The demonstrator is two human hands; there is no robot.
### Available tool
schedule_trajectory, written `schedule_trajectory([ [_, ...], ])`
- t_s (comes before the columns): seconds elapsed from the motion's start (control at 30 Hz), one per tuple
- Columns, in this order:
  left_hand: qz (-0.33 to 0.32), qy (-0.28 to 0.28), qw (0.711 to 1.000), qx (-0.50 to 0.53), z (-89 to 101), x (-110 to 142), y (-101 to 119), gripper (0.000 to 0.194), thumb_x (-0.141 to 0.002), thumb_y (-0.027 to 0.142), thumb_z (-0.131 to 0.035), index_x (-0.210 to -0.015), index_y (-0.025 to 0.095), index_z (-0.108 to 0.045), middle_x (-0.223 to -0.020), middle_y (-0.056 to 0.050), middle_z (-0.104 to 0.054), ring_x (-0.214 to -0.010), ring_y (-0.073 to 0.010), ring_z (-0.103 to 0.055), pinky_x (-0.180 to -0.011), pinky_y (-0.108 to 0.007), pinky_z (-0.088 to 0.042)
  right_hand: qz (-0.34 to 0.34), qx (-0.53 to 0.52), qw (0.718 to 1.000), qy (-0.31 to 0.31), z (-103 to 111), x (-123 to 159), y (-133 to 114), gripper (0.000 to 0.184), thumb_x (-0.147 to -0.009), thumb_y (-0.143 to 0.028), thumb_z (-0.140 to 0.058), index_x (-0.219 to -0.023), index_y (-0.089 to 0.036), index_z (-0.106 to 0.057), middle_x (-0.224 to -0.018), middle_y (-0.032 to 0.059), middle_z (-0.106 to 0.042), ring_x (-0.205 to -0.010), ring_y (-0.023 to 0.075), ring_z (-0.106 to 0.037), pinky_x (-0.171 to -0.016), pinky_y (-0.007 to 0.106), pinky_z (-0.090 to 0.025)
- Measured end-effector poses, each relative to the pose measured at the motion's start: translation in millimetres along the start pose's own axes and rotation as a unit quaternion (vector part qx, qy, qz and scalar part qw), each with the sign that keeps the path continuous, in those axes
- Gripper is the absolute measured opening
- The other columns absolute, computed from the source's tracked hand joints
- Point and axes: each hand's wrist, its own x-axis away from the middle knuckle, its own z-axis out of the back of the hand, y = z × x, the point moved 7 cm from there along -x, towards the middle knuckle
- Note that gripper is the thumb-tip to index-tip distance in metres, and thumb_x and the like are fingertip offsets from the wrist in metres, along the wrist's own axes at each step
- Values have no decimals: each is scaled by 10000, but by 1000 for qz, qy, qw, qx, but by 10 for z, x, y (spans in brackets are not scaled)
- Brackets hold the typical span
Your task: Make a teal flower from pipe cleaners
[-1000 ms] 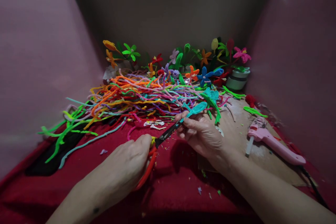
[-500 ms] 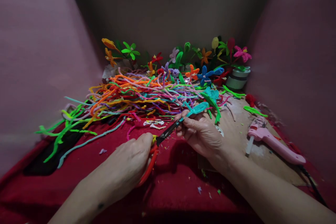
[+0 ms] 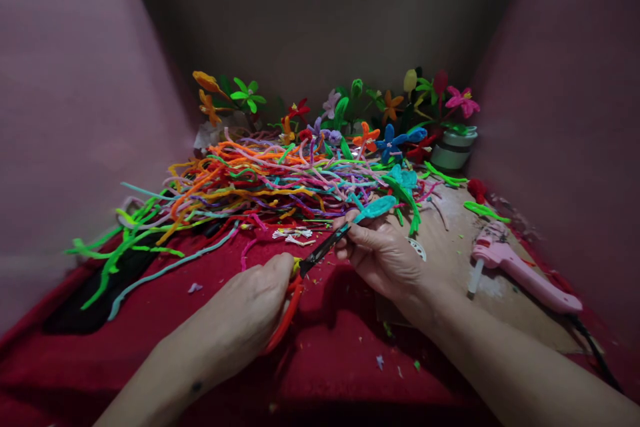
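Scissors (image 3: 320, 254): handles are showing orange-red with a touch of yellow, blades are showing black; petal piece (image 3: 377, 207): is showing plain turquoise; matching flower (image 3: 404, 177): is repeating the turquoise; stem heap (image 3: 260, 195): is mixing orange, pink, red, purple, yellow, green and pale blue; blue flower (image 3: 389, 145): is bearing a pale centre; pink flower (image 3: 463, 103): is bearing a yellow centre; pot (image 3: 450, 159): is wearing a dark band on pale grey-green; glue gun (image 3: 525, 272): is showing light pink; glue stick (image 3: 476, 277): is showing whitish; board (image 3: 444, 252): is showing tan with whitish patches; surface (image 3: 330, 360): is showing deep red; side walls (image 3: 560, 93): are showing mauve-pink; back wall (image 3: 325, 13): is showing dark grey-brown
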Motion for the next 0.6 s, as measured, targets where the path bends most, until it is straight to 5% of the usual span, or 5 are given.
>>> schedule_trajectory([
  [0.6, 2, 8, 1000, -13, -27, -78, -65, 168, -807, 172, -340, -865, 210, -493, -773, -45, -608, -642, -170, -580, -610, -275, -409, 4, 1, 1000, 14, 24, 0, -2, 85, -641, -125, -705, -704, -150, -653, -673, -6, -626, -560, 94, -577, -498, 185, -504],
])
